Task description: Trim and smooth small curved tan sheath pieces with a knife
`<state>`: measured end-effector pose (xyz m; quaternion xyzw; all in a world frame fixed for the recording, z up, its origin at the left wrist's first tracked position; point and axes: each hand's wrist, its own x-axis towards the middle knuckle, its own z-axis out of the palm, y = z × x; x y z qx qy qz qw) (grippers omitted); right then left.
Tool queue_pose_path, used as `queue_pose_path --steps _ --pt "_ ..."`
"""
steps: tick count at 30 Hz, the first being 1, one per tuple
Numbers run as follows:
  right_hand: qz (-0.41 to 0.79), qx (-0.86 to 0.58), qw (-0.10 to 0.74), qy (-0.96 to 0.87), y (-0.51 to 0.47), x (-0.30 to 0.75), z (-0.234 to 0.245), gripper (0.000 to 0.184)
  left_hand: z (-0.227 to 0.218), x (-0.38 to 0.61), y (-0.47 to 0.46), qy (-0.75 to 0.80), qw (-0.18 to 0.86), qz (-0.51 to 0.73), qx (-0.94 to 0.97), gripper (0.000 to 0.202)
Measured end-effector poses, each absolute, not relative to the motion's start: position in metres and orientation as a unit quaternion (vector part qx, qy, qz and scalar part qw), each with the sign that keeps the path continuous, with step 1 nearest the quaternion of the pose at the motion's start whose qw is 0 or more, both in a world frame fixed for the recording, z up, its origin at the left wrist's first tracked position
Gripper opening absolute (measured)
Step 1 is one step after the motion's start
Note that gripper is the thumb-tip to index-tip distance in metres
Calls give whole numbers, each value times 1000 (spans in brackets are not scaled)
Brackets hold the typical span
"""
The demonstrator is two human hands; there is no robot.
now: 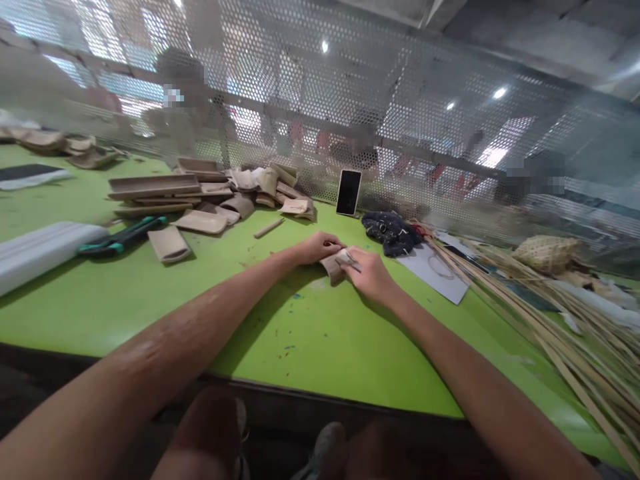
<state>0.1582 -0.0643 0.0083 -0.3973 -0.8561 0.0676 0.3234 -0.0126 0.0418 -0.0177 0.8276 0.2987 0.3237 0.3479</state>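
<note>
Both my hands meet over a small tan folded piece (334,265) lying on the green table (150,293). My left hand (317,245) has its fingers curled over the piece's left end. My right hand (367,272) is closed on its right end, with a thin pale strip sticking out between the fingers. Most of the piece is hidden under my hands.
A heap of tan curved pieces and trays (200,197) lies at the back left, with green-handled cutters (117,240) and a white box (40,250). A phone (349,192) leans on the mesh screen. Dark cloth (393,231), paper (437,270) and long bamboo strips (560,320) lie right.
</note>
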Motion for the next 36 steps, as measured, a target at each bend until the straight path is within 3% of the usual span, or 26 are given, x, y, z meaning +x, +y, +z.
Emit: queue_pose_path --steps 36 --pt "36 -411 347 -842 -67 148 3 13 -14 -10 38 328 344 324 818 30"
